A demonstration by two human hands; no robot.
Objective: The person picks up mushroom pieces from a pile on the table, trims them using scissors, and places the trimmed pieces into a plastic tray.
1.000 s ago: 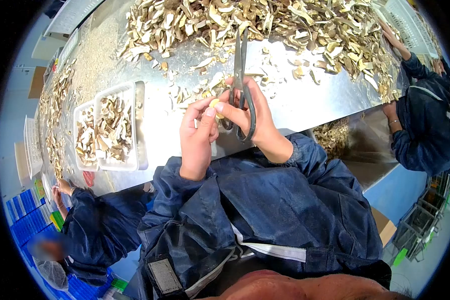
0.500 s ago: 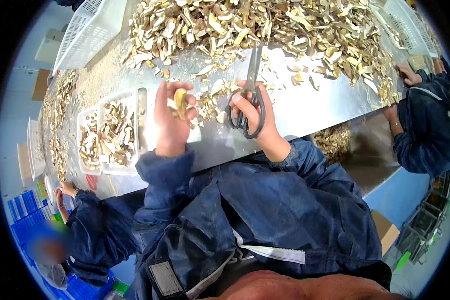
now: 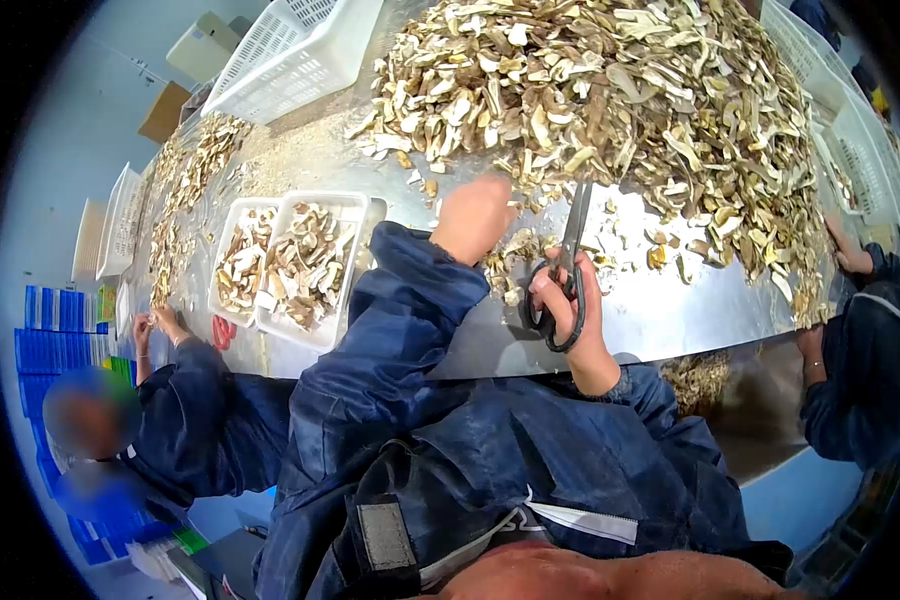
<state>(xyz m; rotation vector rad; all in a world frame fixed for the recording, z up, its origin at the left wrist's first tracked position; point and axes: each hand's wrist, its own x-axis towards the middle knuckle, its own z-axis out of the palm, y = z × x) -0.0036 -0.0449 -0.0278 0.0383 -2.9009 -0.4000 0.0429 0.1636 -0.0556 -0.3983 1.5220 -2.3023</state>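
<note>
My right hand [image 3: 588, 322] is wrapped round the black handles of a pair of scissors [image 3: 573, 240], its blades pointing up and away over the metal table. Just left of it, my left hand [image 3: 475, 220] reaches forward near the front of a big heap of dried mushroom slices [image 3: 590, 90]. Its fingers are blurred and mostly turned from view, so whether it holds anything is hidden. Small mushroom pieces [image 3: 518, 255] lie between my two hands. Beside my left sleeve stand two white trays, a nearer tray [image 3: 348, 215] and a farther tray [image 3: 232, 225], both with mushroom slices in them.
White plastic baskets stand at the back left [image 3: 300, 70] and right [image 3: 865, 150]. Red-handled scissors [image 3: 223, 332] lie by the trays. A co-worker at left has both hands [image 3: 160, 325] at the table edge; another person's sleeve [image 3: 860, 370] is at right. A bin of scraps [image 3: 698, 380] sits below the edge.
My left hand has swung forward and right toward the heap; the mushroom slice that showed in its fingers is no longer visible. My right hand still holds the scissors. The whole view has shifted.
</note>
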